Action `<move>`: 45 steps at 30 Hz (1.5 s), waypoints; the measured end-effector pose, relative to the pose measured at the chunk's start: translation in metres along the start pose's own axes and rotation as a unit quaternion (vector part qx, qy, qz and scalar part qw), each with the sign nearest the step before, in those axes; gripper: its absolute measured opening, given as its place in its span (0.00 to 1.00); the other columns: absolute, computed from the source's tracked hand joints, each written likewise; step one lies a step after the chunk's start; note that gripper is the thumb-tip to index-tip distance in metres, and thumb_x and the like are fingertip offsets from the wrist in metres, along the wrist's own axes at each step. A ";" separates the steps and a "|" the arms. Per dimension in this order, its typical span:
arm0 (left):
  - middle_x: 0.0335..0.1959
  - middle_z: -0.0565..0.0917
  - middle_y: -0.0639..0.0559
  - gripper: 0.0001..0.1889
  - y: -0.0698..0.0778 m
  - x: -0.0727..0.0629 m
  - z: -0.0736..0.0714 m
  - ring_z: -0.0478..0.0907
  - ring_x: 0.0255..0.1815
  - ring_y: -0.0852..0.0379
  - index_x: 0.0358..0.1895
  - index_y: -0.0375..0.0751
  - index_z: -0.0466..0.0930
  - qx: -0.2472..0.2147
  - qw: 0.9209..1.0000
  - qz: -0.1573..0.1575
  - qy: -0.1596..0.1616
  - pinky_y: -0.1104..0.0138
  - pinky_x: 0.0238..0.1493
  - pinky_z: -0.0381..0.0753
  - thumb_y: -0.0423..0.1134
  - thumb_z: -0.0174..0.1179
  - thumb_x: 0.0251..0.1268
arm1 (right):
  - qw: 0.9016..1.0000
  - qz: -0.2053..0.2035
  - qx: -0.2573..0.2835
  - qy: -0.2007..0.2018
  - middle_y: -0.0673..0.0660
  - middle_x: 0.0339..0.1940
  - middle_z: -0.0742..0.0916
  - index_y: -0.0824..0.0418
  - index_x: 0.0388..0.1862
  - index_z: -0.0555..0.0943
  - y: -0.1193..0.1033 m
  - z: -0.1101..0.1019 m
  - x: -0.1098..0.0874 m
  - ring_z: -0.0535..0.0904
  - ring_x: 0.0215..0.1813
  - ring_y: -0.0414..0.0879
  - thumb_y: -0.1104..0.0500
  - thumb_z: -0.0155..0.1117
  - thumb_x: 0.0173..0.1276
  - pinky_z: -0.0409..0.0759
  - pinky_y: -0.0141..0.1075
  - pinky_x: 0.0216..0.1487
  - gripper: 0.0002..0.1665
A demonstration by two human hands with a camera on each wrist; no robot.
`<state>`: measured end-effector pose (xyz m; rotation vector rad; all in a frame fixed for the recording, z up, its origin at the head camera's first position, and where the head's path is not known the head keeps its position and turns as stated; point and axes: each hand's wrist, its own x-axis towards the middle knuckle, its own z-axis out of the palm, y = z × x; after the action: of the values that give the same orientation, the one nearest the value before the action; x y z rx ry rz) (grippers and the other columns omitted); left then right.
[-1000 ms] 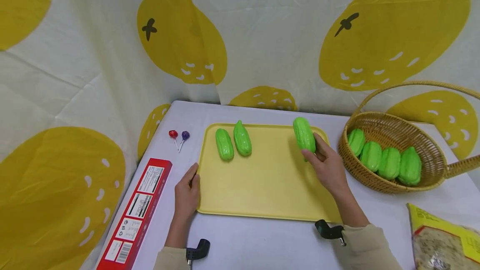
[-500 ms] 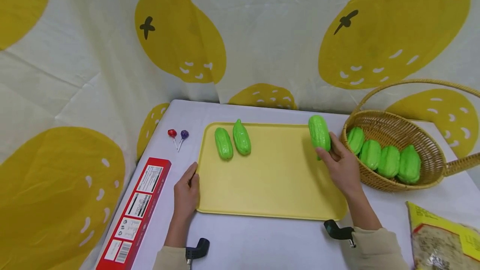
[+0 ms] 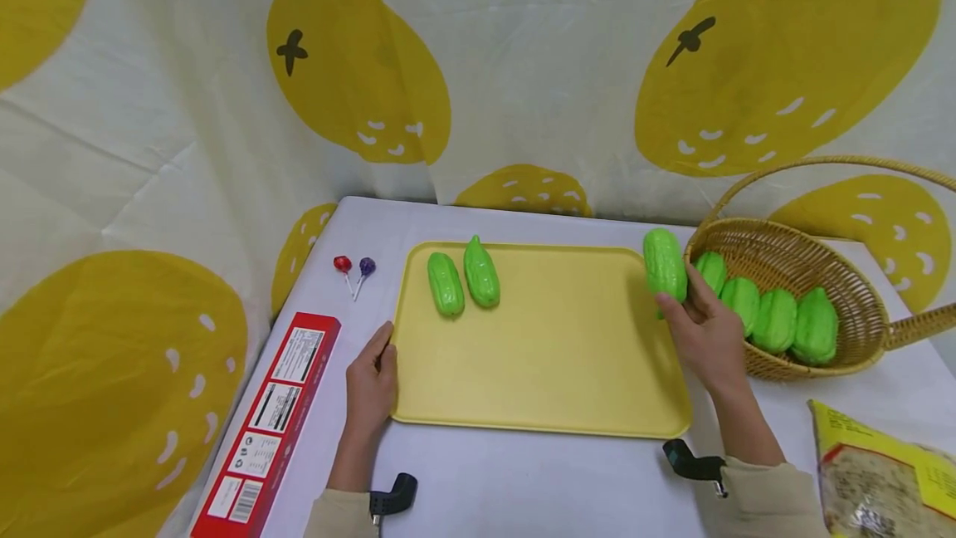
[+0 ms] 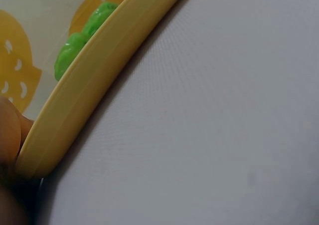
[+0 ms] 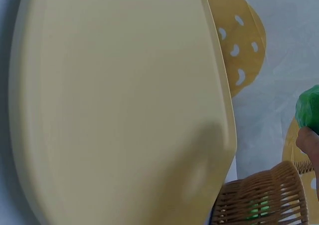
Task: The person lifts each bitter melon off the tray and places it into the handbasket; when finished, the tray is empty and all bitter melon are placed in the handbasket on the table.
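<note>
A ribbed, glossy green toy bitter melon [image 3: 665, 264] is held between thumb and fingers of my right hand [image 3: 713, 347], over the right edge of the yellow tray [image 3: 538, 355], just left of the wicker basket [image 3: 859, 297]. In the right wrist view only part of the melon [image 5: 309, 108] shows, with a fingertip below it. My left hand [image 3: 371, 380] grips the tray's left rim; the left wrist view has its fingers at the tray wall [image 4: 94, 85]. Two similar melons, one blunt [image 3: 446, 285] and one with a pointed tip [image 3: 481, 274], lie at the tray's upper left.
Several more green melons [image 3: 816, 326] sit in the basket, whose tall handle [image 3: 836, 160] arches over it. A yellow packet [image 3: 889, 480] lies at the front right. On the left are a long red box [image 3: 269, 430], a red lollipop [image 3: 342, 264] and a purple lollipop [image 3: 367, 266].
My right hand has carried the bitter melon rightward across the tray toward the basket, and now overlaps the basket's left side in the head view. My left hand has stayed at the tray rim.
</note>
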<state>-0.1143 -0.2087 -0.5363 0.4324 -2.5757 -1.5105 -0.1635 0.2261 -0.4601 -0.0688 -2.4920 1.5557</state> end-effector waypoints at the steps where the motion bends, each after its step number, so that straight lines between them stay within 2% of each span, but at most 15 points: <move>1: 0.77 0.70 0.49 0.24 0.000 0.000 0.000 0.63 0.81 0.50 0.77 0.43 0.66 0.000 1.000 0.000 0.001 0.52 0.81 0.65 0.36 0.48 0.82 | 1.000 0.004 0.002 0.001 0.73 0.74 0.69 0.60 0.82 0.56 0.000 -0.002 0.000 0.73 0.49 0.10 0.56 0.64 0.75 0.76 0.10 0.47 0.43; 7: 0.77 0.71 0.48 0.24 0.000 0.000 0.000 0.63 0.81 0.50 0.76 0.41 0.67 0.001 1.000 0.006 0.002 0.53 0.81 0.65 0.35 0.48 0.81 | 0.999 0.022 0.011 0.020 0.75 0.73 0.69 0.62 0.82 0.56 0.001 -0.013 0.001 0.73 0.53 0.12 0.58 0.64 0.75 0.75 0.10 0.49 0.43; 18: 0.77 0.70 0.49 0.24 0.000 0.001 0.000 0.63 0.81 0.50 0.77 0.42 0.66 0.008 1.000 0.003 -0.001 0.53 0.80 0.65 0.36 0.48 0.82 | 0.996 0.032 -0.044 0.073 0.73 0.67 0.75 0.61 0.79 0.64 0.009 -0.029 0.002 0.70 0.42 0.05 0.57 0.67 0.73 0.73 0.07 0.43 0.39; 24: 0.77 0.70 0.48 0.24 0.000 0.000 0.000 0.62 0.81 0.49 0.77 0.42 0.66 0.006 1.000 0.002 -0.004 0.52 0.81 0.65 0.36 0.47 0.82 | 0.994 0.035 -0.056 0.085 0.72 0.68 0.75 0.58 0.79 0.65 0.010 -0.038 0.006 0.71 0.42 0.06 0.55 0.67 0.73 0.72 0.07 0.43 0.39; 30: 0.77 0.70 0.48 0.24 0.000 0.000 0.000 0.63 0.81 0.49 0.76 0.43 0.66 0.008 1.000 0.004 0.001 0.53 0.80 0.66 0.36 0.47 0.82 | 0.994 0.021 -0.066 0.083 0.74 0.68 0.74 0.60 0.79 0.64 0.015 -0.044 0.010 0.71 0.43 0.07 0.53 0.66 0.74 0.73 0.07 0.43 0.39; 38: 0.77 0.71 0.49 0.24 -0.001 0.000 0.000 0.63 0.81 0.50 0.76 0.43 0.67 0.004 1.000 0.004 0.002 0.53 0.80 0.66 0.36 0.47 0.82 | 0.991 0.014 -0.101 0.084 0.75 0.65 0.77 0.61 0.78 0.65 0.023 -0.051 0.017 0.67 0.39 0.04 0.51 0.66 0.74 0.70 0.06 0.39 0.39; 45: 0.77 0.71 0.49 0.24 -0.002 0.001 0.002 0.64 0.80 0.50 0.76 0.43 0.68 0.002 1.000 0.002 0.007 0.53 0.80 0.67 0.36 0.48 0.81 | 0.990 0.035 -0.118 0.074 0.75 0.67 0.76 0.60 0.79 0.64 0.030 -0.056 0.022 0.66 0.37 0.05 0.48 0.64 0.75 0.68 0.06 0.37 0.40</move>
<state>-0.1148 -0.2085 -0.5390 0.4355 -2.5689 -1.4953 -0.1759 0.2922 -0.4597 -0.2988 -2.5649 1.2213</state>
